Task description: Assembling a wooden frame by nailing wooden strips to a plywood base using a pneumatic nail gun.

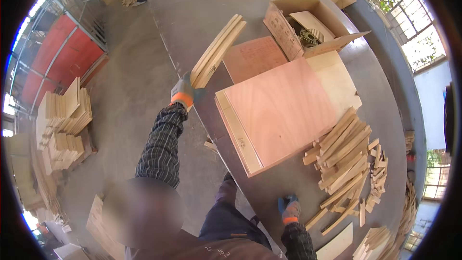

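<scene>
In what looks like a stick-moving step, a bunch of sticks (219,51) is gripped by the left hand (184,91), poking past its fingers, so a firm hold is likely needed next, while whether the right hand (290,209), near loose sticks (344,151), has curled fingers cannot be told.

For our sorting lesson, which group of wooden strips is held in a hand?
The small bundle in the left hand, gripped at its near end; the larger heap of strips lies unheld on the table.
</scene>
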Demonstrator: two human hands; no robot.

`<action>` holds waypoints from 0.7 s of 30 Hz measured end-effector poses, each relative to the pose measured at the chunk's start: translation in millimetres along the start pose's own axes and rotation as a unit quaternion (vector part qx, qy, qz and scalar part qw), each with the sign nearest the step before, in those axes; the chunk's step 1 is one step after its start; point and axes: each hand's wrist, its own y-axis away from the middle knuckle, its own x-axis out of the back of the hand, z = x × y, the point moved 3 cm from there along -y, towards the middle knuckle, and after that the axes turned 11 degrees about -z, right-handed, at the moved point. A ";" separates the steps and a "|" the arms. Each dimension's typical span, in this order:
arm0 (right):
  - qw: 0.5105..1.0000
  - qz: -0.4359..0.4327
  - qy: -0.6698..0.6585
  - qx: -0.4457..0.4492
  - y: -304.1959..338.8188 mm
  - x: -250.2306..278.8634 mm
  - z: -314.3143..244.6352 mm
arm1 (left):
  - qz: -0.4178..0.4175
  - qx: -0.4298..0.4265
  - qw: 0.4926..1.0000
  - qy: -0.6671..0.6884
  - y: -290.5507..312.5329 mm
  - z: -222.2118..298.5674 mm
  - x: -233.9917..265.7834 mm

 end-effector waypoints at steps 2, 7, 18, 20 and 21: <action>0.999 -0.010 0.024 -0.019 -1.9 5.6 -12.0 | -0.022 -0.013 0.999 -0.026 -27.9 7.8 -6.9; 0.998 -0.018 0.027 -0.046 -2.5 12.3 -17.3 | -0.070 -0.065 0.992 -0.078 -70.3 30.0 -34.6; 0.993 -0.068 0.023 -0.095 -6.2 19.4 -18.7 | -0.101 -0.127 0.967 -0.194 -87.0 42.5 -57.8; 0.993 -0.069 0.031 -0.093 -5.4 20.6 -20.9 | -0.095 -0.098 0.972 -0.193 -89.8 39.8 -60.8; 0.993 -0.071 0.041 -0.089 -5.3 20.5 -22.3 | -0.095 -0.102 0.971 -0.195 -90.5 37.8 -58.9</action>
